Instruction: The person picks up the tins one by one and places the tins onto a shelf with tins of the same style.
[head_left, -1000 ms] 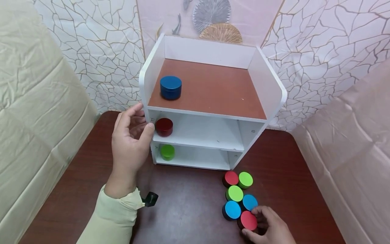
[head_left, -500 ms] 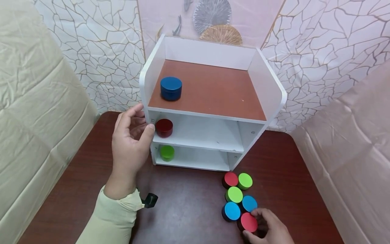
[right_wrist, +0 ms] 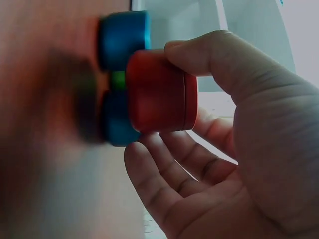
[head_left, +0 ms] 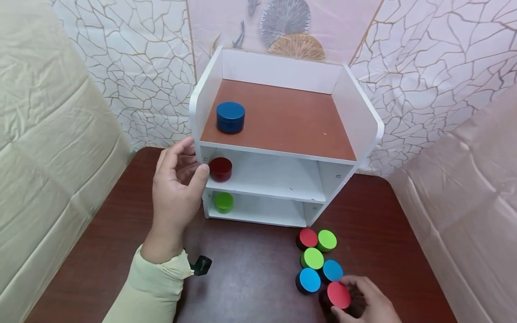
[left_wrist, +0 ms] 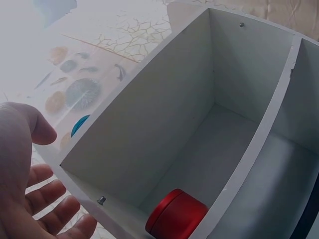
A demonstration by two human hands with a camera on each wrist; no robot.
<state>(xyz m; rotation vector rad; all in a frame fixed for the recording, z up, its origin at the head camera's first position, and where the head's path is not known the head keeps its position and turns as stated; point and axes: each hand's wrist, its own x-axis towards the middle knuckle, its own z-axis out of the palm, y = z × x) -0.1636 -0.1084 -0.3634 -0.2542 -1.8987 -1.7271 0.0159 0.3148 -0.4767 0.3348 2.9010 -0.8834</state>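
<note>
My right hand (head_left: 370,301) pinches a round red tin (head_left: 339,295) between thumb and fingers at the front right. In the right wrist view, that tin (right_wrist: 155,92) is lifted off the table, its lid seam toward the palm. Two blue tins (head_left: 309,281) are right beside it. My left hand (head_left: 175,188) is at the left side of a white shelf unit (head_left: 278,149), fingers loosely bent and thumb near the front edge. A dark red tin (head_left: 220,169) sits on the middle shelf by the thumb; the left wrist view shows this red tin (left_wrist: 178,215) too.
A blue tin (head_left: 230,117) stands on the brown top shelf and a green tin (head_left: 224,202) on the bottom one, both at the left. Another red tin (head_left: 308,238) and two green tins (head_left: 312,259) stand on the dark table (head_left: 242,269) before the unit's right corner.
My right hand has lifted the red tin and drawn it slightly right, apart from the blue tins. My left hand has kept its place; the view has shifted a little.
</note>
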